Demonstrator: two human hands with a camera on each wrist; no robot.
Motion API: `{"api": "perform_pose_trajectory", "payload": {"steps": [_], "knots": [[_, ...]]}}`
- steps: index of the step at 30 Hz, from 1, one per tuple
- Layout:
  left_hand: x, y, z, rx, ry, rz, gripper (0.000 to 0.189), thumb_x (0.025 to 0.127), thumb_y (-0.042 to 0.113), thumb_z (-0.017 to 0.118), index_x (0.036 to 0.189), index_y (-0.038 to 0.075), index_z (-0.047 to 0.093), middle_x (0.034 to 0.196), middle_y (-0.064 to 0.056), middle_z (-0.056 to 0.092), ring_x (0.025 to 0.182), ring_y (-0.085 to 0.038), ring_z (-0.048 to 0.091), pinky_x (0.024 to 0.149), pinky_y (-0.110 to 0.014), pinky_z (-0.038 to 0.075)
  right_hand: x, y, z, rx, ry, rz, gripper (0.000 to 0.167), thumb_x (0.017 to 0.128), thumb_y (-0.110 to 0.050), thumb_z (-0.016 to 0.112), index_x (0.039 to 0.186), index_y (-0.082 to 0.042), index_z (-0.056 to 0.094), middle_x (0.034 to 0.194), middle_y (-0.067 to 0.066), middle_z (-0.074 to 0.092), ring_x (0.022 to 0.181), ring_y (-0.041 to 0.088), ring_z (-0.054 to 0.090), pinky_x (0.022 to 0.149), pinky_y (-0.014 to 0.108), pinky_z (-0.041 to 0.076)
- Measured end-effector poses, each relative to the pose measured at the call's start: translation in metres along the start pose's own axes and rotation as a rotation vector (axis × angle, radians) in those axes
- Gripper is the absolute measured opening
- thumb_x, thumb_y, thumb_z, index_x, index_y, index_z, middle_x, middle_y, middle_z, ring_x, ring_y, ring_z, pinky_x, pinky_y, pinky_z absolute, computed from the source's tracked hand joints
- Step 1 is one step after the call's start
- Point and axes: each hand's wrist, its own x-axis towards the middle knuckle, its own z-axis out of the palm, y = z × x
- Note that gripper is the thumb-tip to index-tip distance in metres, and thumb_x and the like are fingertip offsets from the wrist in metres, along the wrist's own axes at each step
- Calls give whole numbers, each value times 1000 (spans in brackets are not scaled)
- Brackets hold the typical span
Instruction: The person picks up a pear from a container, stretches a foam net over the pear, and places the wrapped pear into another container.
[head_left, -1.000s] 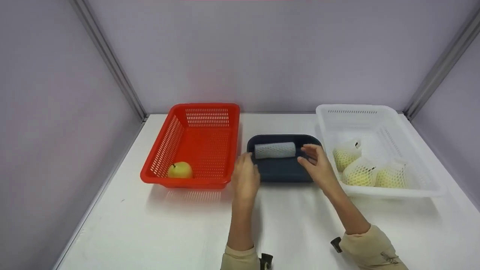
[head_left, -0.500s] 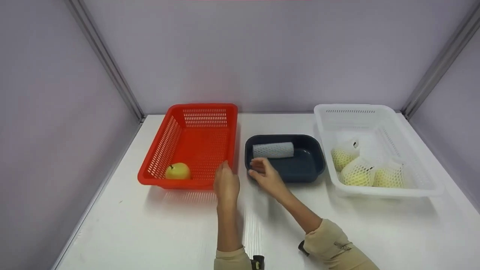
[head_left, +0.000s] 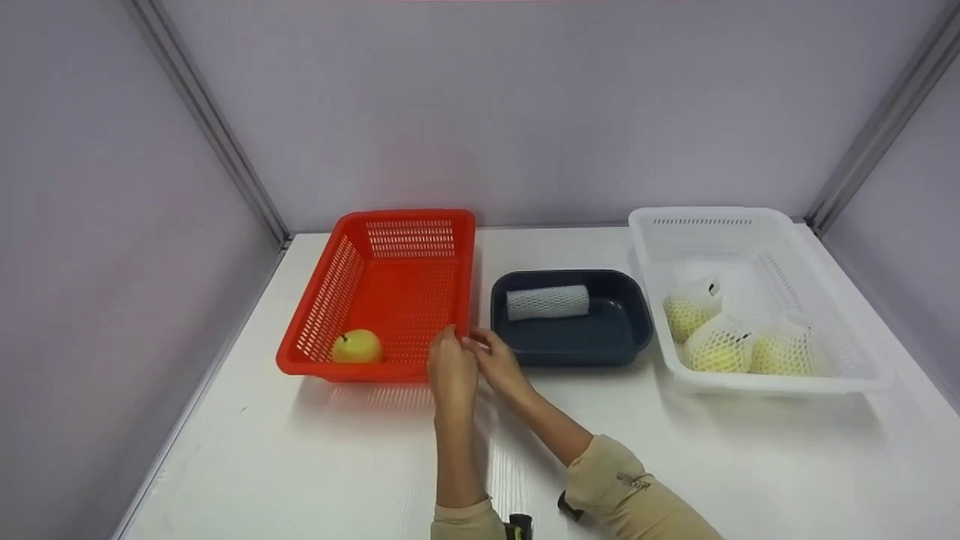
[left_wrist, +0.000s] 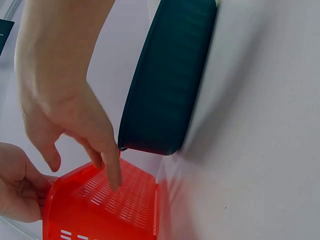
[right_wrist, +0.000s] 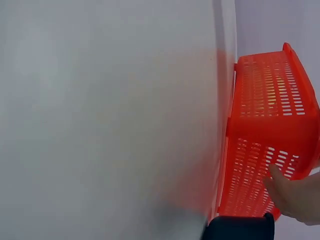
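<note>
In the head view, my left hand [head_left: 454, 375] is at the near right corner of the red basket [head_left: 469, 262]. Its fingers bend at the rim, and their tips are partly hidden in the left wrist view, so I cannot tell whether they grip it. My right hand [head_left: 501, 369] is beside it, fingertips close to the left hand and the basket's side. The left wrist view shows the right hand's fingers [left_wrist: 111, 165] loosely extended, thumb apart, with nothing between them. A bare yellow pear [head_left: 358, 347] lies in the basket's near left corner.
Right of the red basket stands a dark blue tray [head_left: 577, 349] with a white foam net sleeve [head_left: 548, 302] in it. Farther right, a white basket [head_left: 780, 384] holds three pears [head_left: 718, 352] in foam nets. Walls [head_left: 480, 112] enclose the white table [head_left: 315, 465].
My right hand has swept left from over the dark tray to beside my left hand. The left hand moved left to the red basket's corner, then stayed there.
</note>
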Motion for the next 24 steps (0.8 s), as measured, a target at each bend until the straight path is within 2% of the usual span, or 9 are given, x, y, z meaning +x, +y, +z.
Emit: {"api": "perform_pose_trajectory", "payload": {"steps": [3,8,9,10,13,16,20,22,24], "knots": [[0,-1,-1,-19,22,16,26,88,-3,50,110,-12,58,105,-25,58,99,-38,55,85,-45,44,11,14,6,-16,10,-20,43,93,-9,50,125,18,40,125,32,45,115,40,44,91,42,41],[1,-3,-2,-28,31,36,25,85,-5,49,107,-13,59,101,-25,59,96,-40,55,83,-47,45,74,138,11,118,-4,-165,46,90,-26,58,125,1,48,116,12,56,106,21,53,84,28,45],[1,-3,-3,-29,31,38,26,84,-6,49,107,-13,59,100,-25,59,96,-40,55,83,-47,45,83,155,12,143,-11,-191,45,89,-28,59,124,-1,49,113,9,57,103,18,54,81,26,46],[2,-2,-3,-32,26,42,26,83,-6,50,106,-13,59,100,-25,60,95,-41,55,83,-47,45,86,161,12,167,-15,-168,45,90,-27,57,124,0,48,113,9,57,104,19,54,82,26,46],[5,-1,-5,-51,-12,30,29,84,-5,49,110,-14,57,104,-26,59,97,-41,55,84,-47,44,55,93,13,193,-13,-72,39,92,-13,51,125,8,44,114,18,55,103,24,53,82,29,45],[10,-1,-11,-65,-85,15,34,84,-5,47,115,-15,53,109,-28,57,100,-41,54,85,-47,44,19,16,16,184,-4,25,38,91,1,43,124,18,38,116,27,51,104,29,51,84,31,44],[21,-7,-24,-23,-208,-11,37,89,0,45,123,-15,46,113,-27,54,99,-37,54,83,-45,46,14,3,16,177,-11,55,34,91,0,44,121,17,41,106,20,56,93,22,53,77,28,46],[27,-12,-31,51,-245,-19,37,92,5,46,125,-13,45,113,-26,55,100,-36,54,82,-45,46,11,-4,15,189,-19,65,32,92,1,44,118,18,41,99,16,57,87,19,53,75,29,47],[36,-20,-40,154,-244,-9,35,93,9,49,121,-11,49,110,-25,56,101,-37,53,82,-46,45,10,-7,15,207,-34,66,29,92,2,43,116,19,40,95,16,57,86,24,55,76,31,47]]}}
